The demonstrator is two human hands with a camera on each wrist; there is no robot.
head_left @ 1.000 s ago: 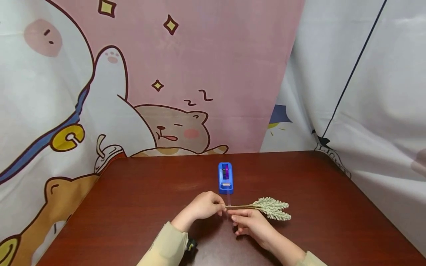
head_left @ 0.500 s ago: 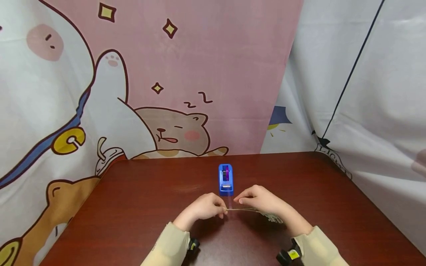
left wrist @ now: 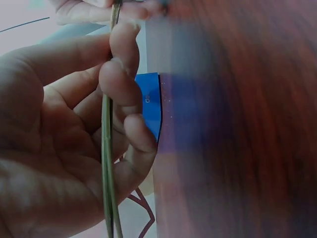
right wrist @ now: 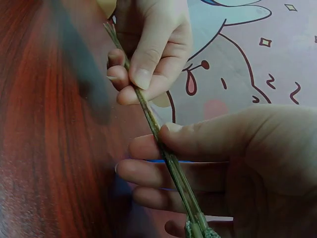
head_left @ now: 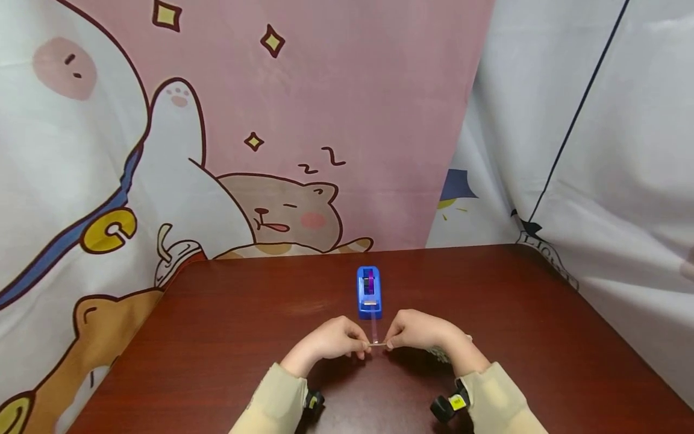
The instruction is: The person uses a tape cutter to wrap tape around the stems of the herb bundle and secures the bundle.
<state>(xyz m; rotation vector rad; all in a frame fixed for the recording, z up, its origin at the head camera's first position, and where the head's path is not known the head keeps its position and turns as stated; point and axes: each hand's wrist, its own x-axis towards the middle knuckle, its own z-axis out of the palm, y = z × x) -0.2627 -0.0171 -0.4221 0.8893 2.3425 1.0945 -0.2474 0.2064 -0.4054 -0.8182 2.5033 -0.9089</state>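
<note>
The blue tape dispenser [head_left: 369, 292] stands on the counter [head_left: 260, 301]. On its near side, a bundle of stems [right wrist: 149, 113] runs crosswise, and a strip of tape [head_left: 374, 330] stretches from the dispenser to them. Left of the dispenser's line, the left hand [head_left: 337, 339] pinches the stems in its fingers; right of it, the right hand [head_left: 420, 330] does likewise.

Two Zs [head_left: 333, 157] stand on the cloth [head_left: 390, 108] before you, above the sleeping bear [head_left: 293, 220]; your right wrist view shows them too. By the far right corner of your desk [head_left: 244, 313], capitals [head_left: 534, 240] on white cloth seem to begin "LI", the rest unclear. Your left wrist view shows "de" sideways on the blue dispenser [left wrist: 152, 111]. You cannot read the yellow label [head_left: 458, 402] at your right wrist.
</note>
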